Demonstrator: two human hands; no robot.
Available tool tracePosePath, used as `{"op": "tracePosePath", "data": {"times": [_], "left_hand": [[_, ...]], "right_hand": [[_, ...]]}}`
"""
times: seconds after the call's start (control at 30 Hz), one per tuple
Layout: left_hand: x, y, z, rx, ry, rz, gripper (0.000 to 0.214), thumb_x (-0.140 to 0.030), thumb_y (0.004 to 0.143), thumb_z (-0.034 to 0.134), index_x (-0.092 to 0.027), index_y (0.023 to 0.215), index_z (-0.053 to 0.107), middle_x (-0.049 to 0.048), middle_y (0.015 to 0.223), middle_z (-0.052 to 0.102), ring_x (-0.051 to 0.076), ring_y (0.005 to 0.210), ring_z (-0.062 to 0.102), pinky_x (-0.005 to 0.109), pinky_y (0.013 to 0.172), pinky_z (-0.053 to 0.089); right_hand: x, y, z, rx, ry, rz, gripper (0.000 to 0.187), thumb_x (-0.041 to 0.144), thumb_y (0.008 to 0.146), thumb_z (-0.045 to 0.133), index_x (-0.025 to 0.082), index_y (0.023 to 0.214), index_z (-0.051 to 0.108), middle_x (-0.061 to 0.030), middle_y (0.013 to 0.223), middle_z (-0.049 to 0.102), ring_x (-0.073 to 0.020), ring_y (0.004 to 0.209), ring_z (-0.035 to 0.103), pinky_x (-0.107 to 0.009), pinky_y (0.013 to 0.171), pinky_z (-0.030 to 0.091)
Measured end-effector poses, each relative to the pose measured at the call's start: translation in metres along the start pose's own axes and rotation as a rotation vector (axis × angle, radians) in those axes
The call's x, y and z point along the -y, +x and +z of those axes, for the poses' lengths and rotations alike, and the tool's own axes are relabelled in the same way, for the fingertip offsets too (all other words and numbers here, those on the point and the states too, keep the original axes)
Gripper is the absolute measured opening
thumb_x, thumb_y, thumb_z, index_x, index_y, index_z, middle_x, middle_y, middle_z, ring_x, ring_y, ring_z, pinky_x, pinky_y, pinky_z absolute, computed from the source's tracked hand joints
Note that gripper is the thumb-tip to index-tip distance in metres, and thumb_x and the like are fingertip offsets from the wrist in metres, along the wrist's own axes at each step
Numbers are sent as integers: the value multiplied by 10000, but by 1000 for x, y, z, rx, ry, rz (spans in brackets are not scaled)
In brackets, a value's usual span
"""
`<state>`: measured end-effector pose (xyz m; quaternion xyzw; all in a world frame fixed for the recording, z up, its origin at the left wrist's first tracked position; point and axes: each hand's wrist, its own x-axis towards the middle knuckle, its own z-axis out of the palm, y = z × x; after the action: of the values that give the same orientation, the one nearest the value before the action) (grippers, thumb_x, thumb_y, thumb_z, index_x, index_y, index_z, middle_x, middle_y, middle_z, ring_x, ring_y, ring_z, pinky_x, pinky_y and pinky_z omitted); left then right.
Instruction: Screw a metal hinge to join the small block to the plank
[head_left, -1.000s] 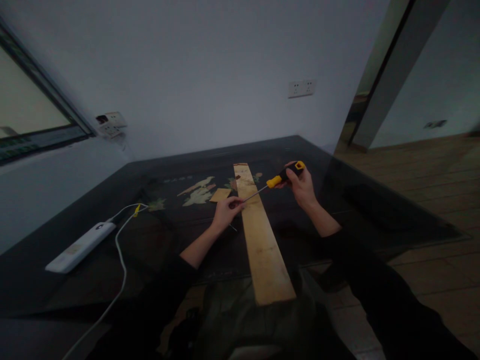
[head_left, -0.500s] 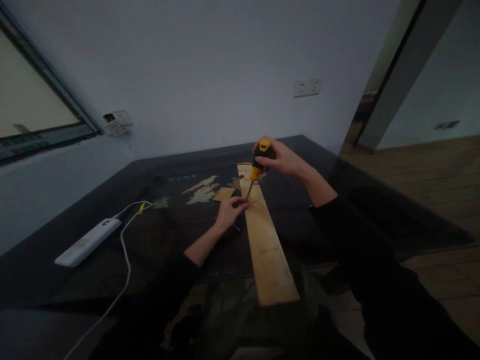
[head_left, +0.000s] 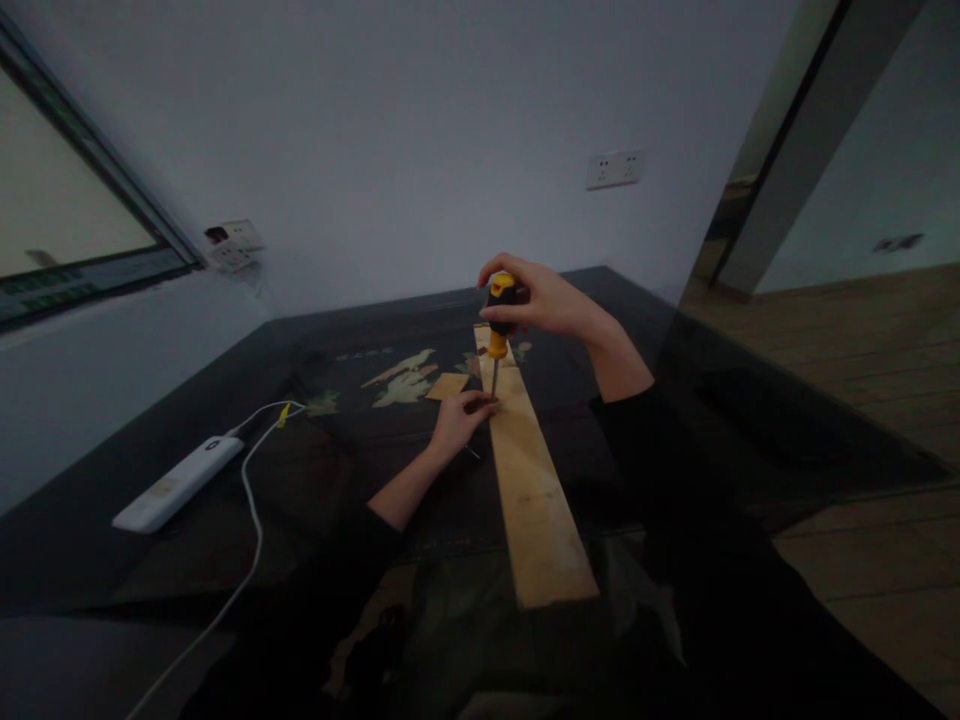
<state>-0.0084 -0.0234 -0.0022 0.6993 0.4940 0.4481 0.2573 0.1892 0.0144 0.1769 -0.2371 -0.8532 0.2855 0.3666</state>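
Note:
A long wooden board [head_left: 531, 470] lies on the dark table, its near end jutting past the table's front edge. My right hand [head_left: 544, 300] is closed round the black and yellow handle of a screwdriver [head_left: 498, 345], which points down, nearly upright, at the board. At the screwdriver's tip, the fingers of my left hand [head_left: 457, 420] are pinched together at the board's left edge. What they hold, if anything, is too small to make out. A thin metal piece [head_left: 472, 452] shows beside my left wrist, and a small wooden piece [head_left: 448, 386] lies just beyond that hand.
A white power strip [head_left: 180, 483] with a cable [head_left: 255, 520] lies on the left of the dark table [head_left: 337, 470]. The tabletop bears a bird and flower picture [head_left: 405, 380]. Behind stands a wall with sockets [head_left: 615, 170]; a window is at the left.
My right hand has shifted left, bringing the screwdriver from a slant to nearly upright. My left hand stays at the same place on the board.

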Motion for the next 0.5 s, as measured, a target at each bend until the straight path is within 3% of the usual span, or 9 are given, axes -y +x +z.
{"op": "tracePosePath", "data": {"times": [0.17,0.27,0.33,0.5], "left_hand": [[-2,-1,-1,-2,16,1,194,-331,768,727,-171,875,750,51,854,750,197,781,663,307,730,504],[1,-1,0,10,17,2,207,-337,774,727,-161,879,751,58,853,750,193,766,663,306,726,503],[3,-1,0,20,11,1,208,-329,783,719,-157,896,751,64,863,752,193,765,663,307,726,502],[3,0,0,18,15,6,202,-297,783,718,-153,921,750,71,878,753,197,773,664,310,730,503]], "right_hand": [[5,-8,-10,134,48,-21,369,379,863,602,238,1183,484,-24,973,576,-113,735,531,-229,589,470],[9,-12,-15,206,41,-56,333,370,862,600,221,1143,504,-41,1045,574,-112,761,530,-215,571,461],[10,-11,-13,157,-1,-48,276,372,850,614,201,1051,532,-30,968,573,-103,715,514,-211,545,436],[5,-2,1,-101,-140,-10,256,406,822,655,188,868,529,11,760,509,-86,627,444,-211,515,369]]}}
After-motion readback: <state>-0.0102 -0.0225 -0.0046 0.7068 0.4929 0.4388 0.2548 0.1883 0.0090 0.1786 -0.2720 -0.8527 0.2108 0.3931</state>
